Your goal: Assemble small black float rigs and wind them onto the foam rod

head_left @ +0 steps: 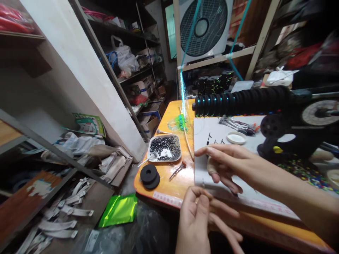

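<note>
My left hand is low at the table's front edge, thumb and index finger pressed together and the other fingers stretched to the right. Whatever may be in that pinch is too small to make out. Just above it, my right hand hovers over the white board, index finger stretched left and the others loosely apart and curled; I see nothing in it. One of its fingers wears a tan wrap. Small black pieces lie on the board beyond the right fingertips. A tray of small black tubes stands to the left.
Black foam discs lie at the table's left corner. Green and blue strands hang behind the tray. A long roller of black spools juts over the board. Colourful beads are at right, and a green packet sits below the table.
</note>
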Demonstrator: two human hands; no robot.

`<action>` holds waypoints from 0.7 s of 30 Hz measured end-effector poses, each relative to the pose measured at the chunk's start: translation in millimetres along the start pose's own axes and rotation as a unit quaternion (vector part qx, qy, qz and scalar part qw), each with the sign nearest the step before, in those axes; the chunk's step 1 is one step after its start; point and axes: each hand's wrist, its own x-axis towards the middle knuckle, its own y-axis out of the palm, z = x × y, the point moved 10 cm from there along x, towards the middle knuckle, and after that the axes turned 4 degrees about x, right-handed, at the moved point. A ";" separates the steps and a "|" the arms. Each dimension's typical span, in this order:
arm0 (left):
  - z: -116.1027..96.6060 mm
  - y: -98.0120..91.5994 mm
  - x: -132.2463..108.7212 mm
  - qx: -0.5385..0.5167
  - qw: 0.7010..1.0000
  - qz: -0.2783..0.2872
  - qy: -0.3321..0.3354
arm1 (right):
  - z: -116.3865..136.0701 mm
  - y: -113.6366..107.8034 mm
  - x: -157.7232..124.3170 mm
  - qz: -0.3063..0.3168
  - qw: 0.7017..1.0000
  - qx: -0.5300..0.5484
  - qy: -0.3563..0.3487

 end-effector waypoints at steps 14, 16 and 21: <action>-50.8 -55.4 -29.3 0.244 0.944 -0.205 0.092 | 8.1 -28.9 34.5 -0.073 0.993 -0.092 0.004; -70.8 -49.1 -30.1 0.264 0.927 -0.226 0.140 | 7.8 -23.4 24.3 -0.054 0.997 -0.059 0.023; -105.7 5.3 -11.2 0.359 0.890 -0.167 0.228 | 12.0 -9.0 -7.3 -0.012 0.999 -0.003 0.044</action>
